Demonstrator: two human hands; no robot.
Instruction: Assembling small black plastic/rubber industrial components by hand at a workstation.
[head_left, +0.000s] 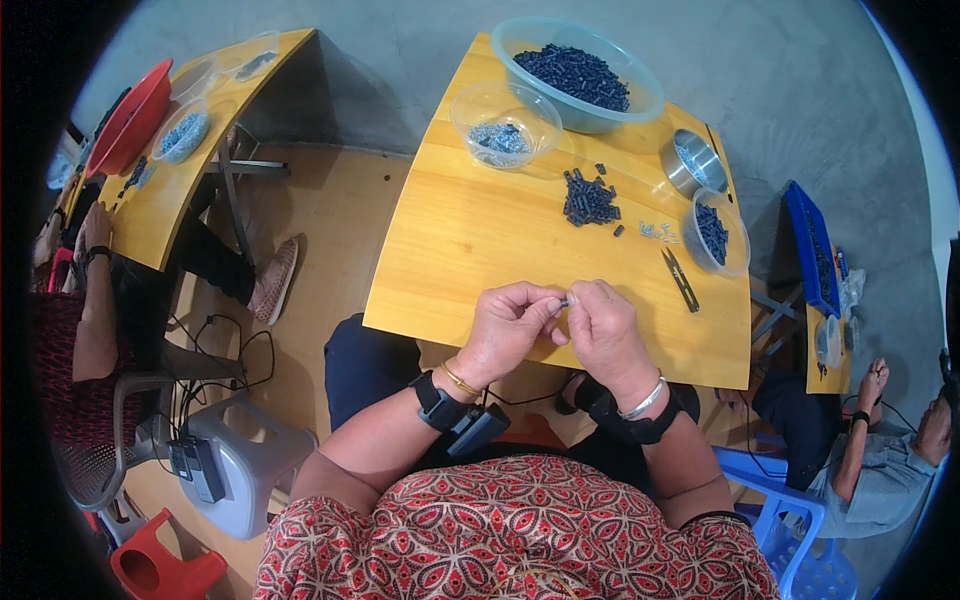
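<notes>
Over the near edge of the yellow wooden table [450, 270], my left hand [512, 325] and my right hand [605, 325] meet fingertip to fingertip. Pinched in the left fingers is a small dark plastic piece [565, 302]. My right thumb and forefinger close at its other end; what they grip there is too small to make out. Beyond my hands lies a loose pile of dark plastic pieces [590, 198]. Small shiny metal pieces [660, 232] are scattered to its right. Thread snips [680, 280] rest right of my right hand.
A large pale-blue bowl [645, 95] of dark pieces stands at the back. Near it are a clear bowl [470, 110], a steel bowl [712, 150] and a clear tub [740, 262]. People work at side tables, left [185, 215] and right [815, 370]. A grey stool [235, 455] stands left.
</notes>
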